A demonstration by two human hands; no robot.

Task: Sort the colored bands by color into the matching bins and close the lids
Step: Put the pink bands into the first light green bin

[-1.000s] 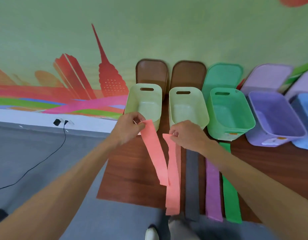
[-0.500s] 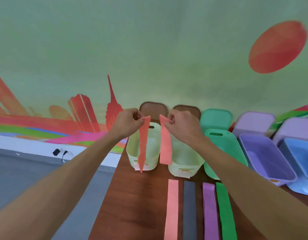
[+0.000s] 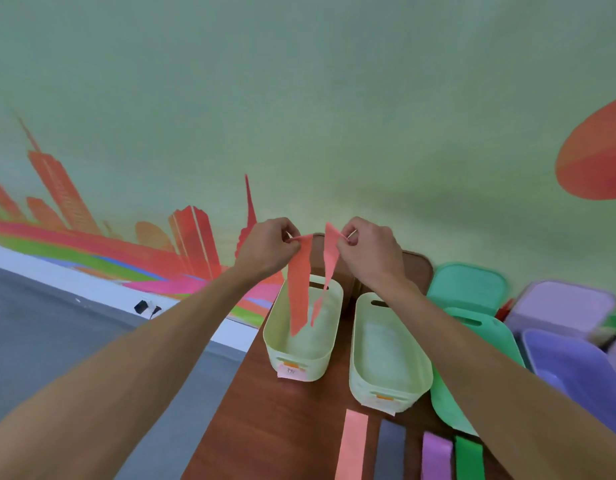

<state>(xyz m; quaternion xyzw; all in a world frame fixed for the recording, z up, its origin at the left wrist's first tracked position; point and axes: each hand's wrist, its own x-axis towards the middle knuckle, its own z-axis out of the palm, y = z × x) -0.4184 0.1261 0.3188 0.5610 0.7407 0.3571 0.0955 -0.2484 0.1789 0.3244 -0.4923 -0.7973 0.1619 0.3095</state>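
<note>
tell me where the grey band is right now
In the head view the grey band lies flat on the table at the bottom edge, between the pink band and the purple band.

Matt, limp pink band [image 3: 299, 285]; smooth plastic pale-green bin [image 3: 301, 344]; glossy wood-grain table [image 3: 265, 427].

Above the left cream bin [image 3: 301, 344]: open mouth, blocked only by two hanging pink strips [image 3: 299, 289] pinched in both hands. Right of it — second cream bin [image 3: 386, 358], close alongside. Nearer than it — bare table [image 3: 265, 427], then flat bands [image 3: 352, 445].
</note>
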